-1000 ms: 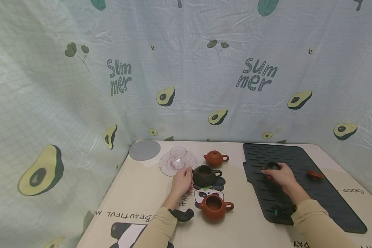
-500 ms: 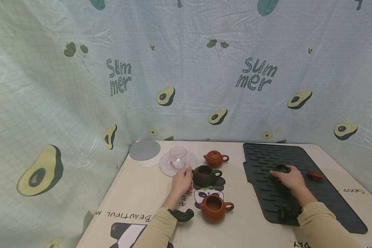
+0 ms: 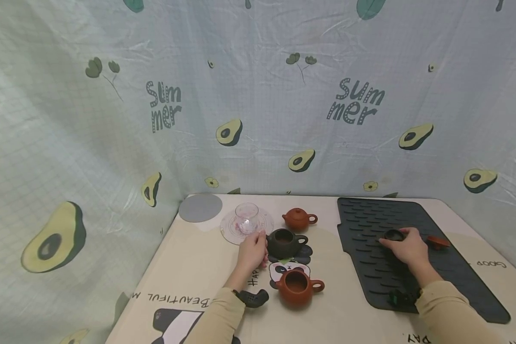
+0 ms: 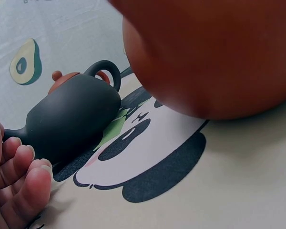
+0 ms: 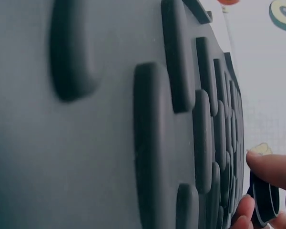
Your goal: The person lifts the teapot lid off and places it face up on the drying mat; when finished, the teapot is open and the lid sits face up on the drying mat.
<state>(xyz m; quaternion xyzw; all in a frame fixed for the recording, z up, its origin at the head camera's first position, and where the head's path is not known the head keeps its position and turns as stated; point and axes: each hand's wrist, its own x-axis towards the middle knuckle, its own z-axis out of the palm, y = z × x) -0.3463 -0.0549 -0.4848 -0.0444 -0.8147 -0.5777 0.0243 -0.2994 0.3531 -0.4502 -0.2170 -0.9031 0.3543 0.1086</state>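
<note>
My left hand pinches the spout of a lidless black teapot; the left wrist view shows the fingers around the spout's tip. Out over the dark ridged mat, my right hand holds a small black teapot lid, hollow side up, between thumb and fingers. In the right wrist view the lid is tilted close to the ridges; whether it touches the mat I cannot tell. Just right of that hand lies a reddish-brown lid. Nearer me stands an open reddish-brown teapot.
Behind the black teapot stands a lidded reddish-brown teapot. A clear glass cup sits on a patterned glass plate beside my left hand. At the back left corner lies a grey round mat. A printed curtain closes off the back and left.
My right hand has moved to the right across the mat with the black lid, coming close to the reddish-brown lid. The left hand has stayed at the black teapot's spout.
</note>
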